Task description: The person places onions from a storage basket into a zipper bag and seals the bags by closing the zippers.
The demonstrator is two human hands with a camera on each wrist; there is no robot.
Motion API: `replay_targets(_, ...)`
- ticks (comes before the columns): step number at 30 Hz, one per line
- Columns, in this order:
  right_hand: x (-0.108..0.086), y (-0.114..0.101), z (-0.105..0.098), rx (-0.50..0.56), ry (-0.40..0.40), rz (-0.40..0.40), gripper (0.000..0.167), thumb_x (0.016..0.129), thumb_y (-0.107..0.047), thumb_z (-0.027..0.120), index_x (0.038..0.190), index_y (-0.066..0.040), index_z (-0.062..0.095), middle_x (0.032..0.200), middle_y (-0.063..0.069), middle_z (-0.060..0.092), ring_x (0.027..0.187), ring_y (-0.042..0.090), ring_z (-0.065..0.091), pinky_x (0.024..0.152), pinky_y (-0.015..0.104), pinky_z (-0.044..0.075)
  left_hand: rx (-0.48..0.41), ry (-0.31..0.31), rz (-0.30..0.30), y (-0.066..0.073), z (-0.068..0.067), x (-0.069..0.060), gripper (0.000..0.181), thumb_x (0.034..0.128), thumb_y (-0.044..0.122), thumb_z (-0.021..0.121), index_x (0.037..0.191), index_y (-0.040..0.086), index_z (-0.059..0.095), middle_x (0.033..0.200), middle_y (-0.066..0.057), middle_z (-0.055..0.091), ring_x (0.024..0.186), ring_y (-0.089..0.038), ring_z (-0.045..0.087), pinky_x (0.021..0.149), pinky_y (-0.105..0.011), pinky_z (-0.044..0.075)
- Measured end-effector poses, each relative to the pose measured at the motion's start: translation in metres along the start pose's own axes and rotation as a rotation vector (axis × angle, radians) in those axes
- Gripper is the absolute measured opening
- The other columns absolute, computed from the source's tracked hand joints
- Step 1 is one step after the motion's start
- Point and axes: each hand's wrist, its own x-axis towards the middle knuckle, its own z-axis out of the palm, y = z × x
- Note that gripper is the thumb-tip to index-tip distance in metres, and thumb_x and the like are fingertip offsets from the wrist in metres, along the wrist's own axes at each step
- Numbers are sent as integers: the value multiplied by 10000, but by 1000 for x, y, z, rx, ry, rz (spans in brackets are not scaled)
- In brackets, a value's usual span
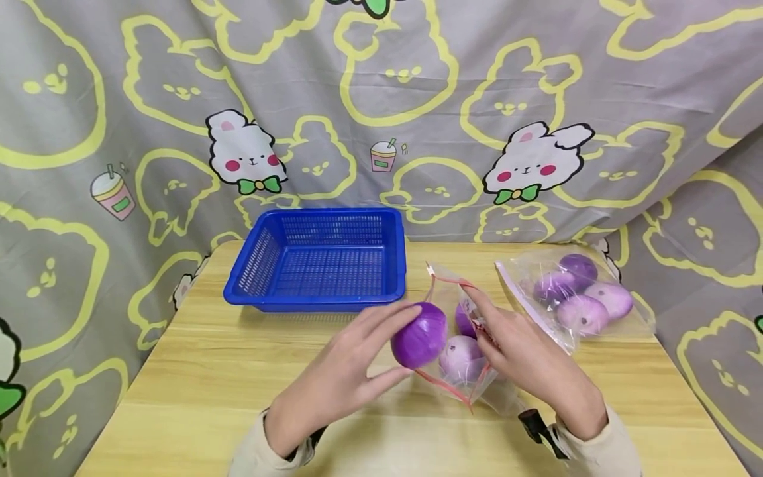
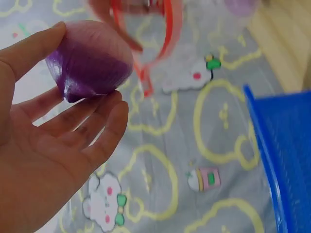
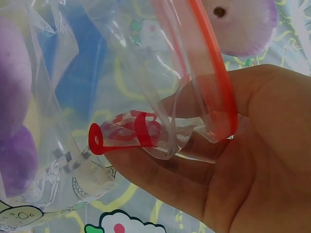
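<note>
In the head view my left hand (image 1: 336, 371) holds a purple onion (image 1: 420, 335) between thumb and fingers, at the mouth of a clear zip bag (image 1: 444, 386) with a red seal. The same onion (image 2: 90, 60) shows in the left wrist view, pinched between thumb and fingertips. My right hand (image 1: 533, 354) grips the bag's right side near the rim and keeps the mouth apart. Bunched plastic with red print (image 3: 129, 130) lies between its fingers in the right wrist view. Inside the bag are a pale onion (image 1: 461, 358) and a darker one (image 1: 464, 319), partly hidden by my right hand.
A blue plastic basket (image 1: 330, 306) with nothing in it stands at the back left of the wooden table (image 1: 197, 377). At the right lies a second clear bag (image 1: 640, 318) with several onions inside. A patterned grey curtain (image 1: 381, 185) hangs behind the table.
</note>
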Motion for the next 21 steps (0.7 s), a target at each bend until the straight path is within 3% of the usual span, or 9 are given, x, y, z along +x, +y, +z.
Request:
replay_targets(4,0,-1,-1,-8,8,-5,725,899,-8,637,1541,-103,316,710,-106,504,541,-5,396,498,195,402,1,-19,18,4,14,1,770,861,236,792,1517,166,396,1486,-70,449,1363,-235,455,1072,-384,441)
replay_targets(9,-1,-5,1,8,13,-34,734,898,-3,644,1547,-102,316,723,-111,524,554,-16,414,509,185,417,41,19,7,3,23,-1,754,831,212,813,1484,154,441,1421,-73,481,1344,-246,449,1084,-379,432)
replay_targets(17,-2,-12,0,-6,14,-19,749,912,-33,640,1562,-142,285,720,-114,521,544,-20,404,487,184,397,134,10,-9,0,33,-1,725,788,300,844,1419,150,520,1418,-40,554,1416,-318,359,1086,-567,382)
replay_targets(21,-3,-12,-1,-6,38,-32,758,905,-38,640,1563,-151,282,667,-143,447,524,-24,369,473,181,380,186,-8,-41,-2,39,-1,712,782,310,847,1401,132,543,1385,-54,580,1415,-339,368,1066,-584,397)
